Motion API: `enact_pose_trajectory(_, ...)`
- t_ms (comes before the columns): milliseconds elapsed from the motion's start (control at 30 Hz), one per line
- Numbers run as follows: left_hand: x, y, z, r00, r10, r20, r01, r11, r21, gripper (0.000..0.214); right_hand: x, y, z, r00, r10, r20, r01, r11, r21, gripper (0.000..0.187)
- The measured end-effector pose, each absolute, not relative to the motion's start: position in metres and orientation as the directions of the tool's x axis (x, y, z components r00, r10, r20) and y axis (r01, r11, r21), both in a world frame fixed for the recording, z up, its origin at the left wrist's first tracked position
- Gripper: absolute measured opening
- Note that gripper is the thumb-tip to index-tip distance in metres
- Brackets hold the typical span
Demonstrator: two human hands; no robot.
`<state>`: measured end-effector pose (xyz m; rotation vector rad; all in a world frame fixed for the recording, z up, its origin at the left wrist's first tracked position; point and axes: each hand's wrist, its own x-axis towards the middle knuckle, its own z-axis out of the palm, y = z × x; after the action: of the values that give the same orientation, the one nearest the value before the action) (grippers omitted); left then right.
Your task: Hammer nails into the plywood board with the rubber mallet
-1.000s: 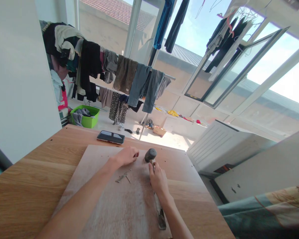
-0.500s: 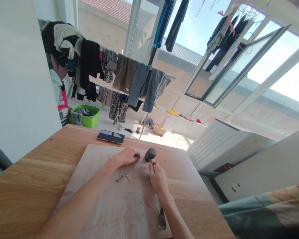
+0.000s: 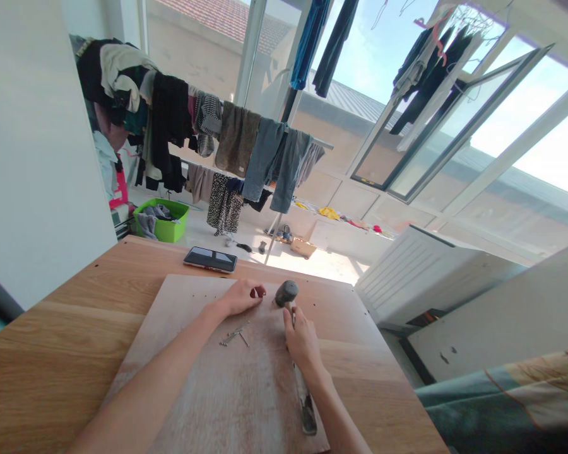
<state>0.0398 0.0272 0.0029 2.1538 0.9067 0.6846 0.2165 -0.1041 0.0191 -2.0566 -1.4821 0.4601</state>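
My right hand [image 3: 301, 337] is wrapped around the handle of a rubber mallet [image 3: 286, 292], close below its dark grey head. The lower end of the handle shows beyond my wrist, over the right part of a pale wooden board [image 3: 194, 391]. To the left of the mallet head, my left hand [image 3: 241, 296] rests low over the board's far part. Its thumb and fingers are curled together at the tips; whatever they hold is too small to make out. Several nails [image 3: 234, 335] lie loose on the board between my forearms.
Beneath the board is a wooden table [image 3: 42, 340]. A phone [image 3: 211, 259] lies near its far edge. Past the table are a green basket [image 3: 173, 224] with cloth in it, clothes [image 3: 265, 157] on a drying rack, and an open window [image 3: 447, 129].
The fingers of my left hand have shifted slightly, and a gap now shows inside their curl. My right hand and the mallet are almost where they were.
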Motion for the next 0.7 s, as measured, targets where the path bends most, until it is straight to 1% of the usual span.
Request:
enact_pose_trajectory(233,0.038,0.027,0.004,0.618,0.753,0.226,0.373,-0.534,0.759,0.018,0.227,-0.096,0.021,0.310,0.948,-0.070,0.542,-0.237,-0.806,0.026)
enact_pose_trajectory(367,0.038,0.029,0.003,0.611,0.755,0.239,0.366,-0.537,0.760,0.014,0.224,-0.094,0.032,0.318,0.947,-0.043,0.454,-0.192,-0.870,0.033)
enact_pose_trajectory(500,0.041,0.032,-0.001,0.597,0.762,0.252,0.357,-0.533,0.767,0.010,0.206,-0.104,0.045,0.283,0.959,0.017,0.425,-0.110,-0.899,0.035)
enact_pose_trajectory(600,0.043,0.033,-0.005,0.590,0.765,0.260,0.347,-0.531,0.773,0.009,0.191,-0.112,0.050,0.243,0.969,0.044,0.425,-0.066,-0.903,0.034)
enact_pose_trajectory(700,0.044,0.033,-0.007,0.586,0.762,0.275,0.341,-0.540,0.770,0.008,0.181,-0.117,0.049,0.219,0.973,0.065,0.481,-0.049,-0.875,0.032)
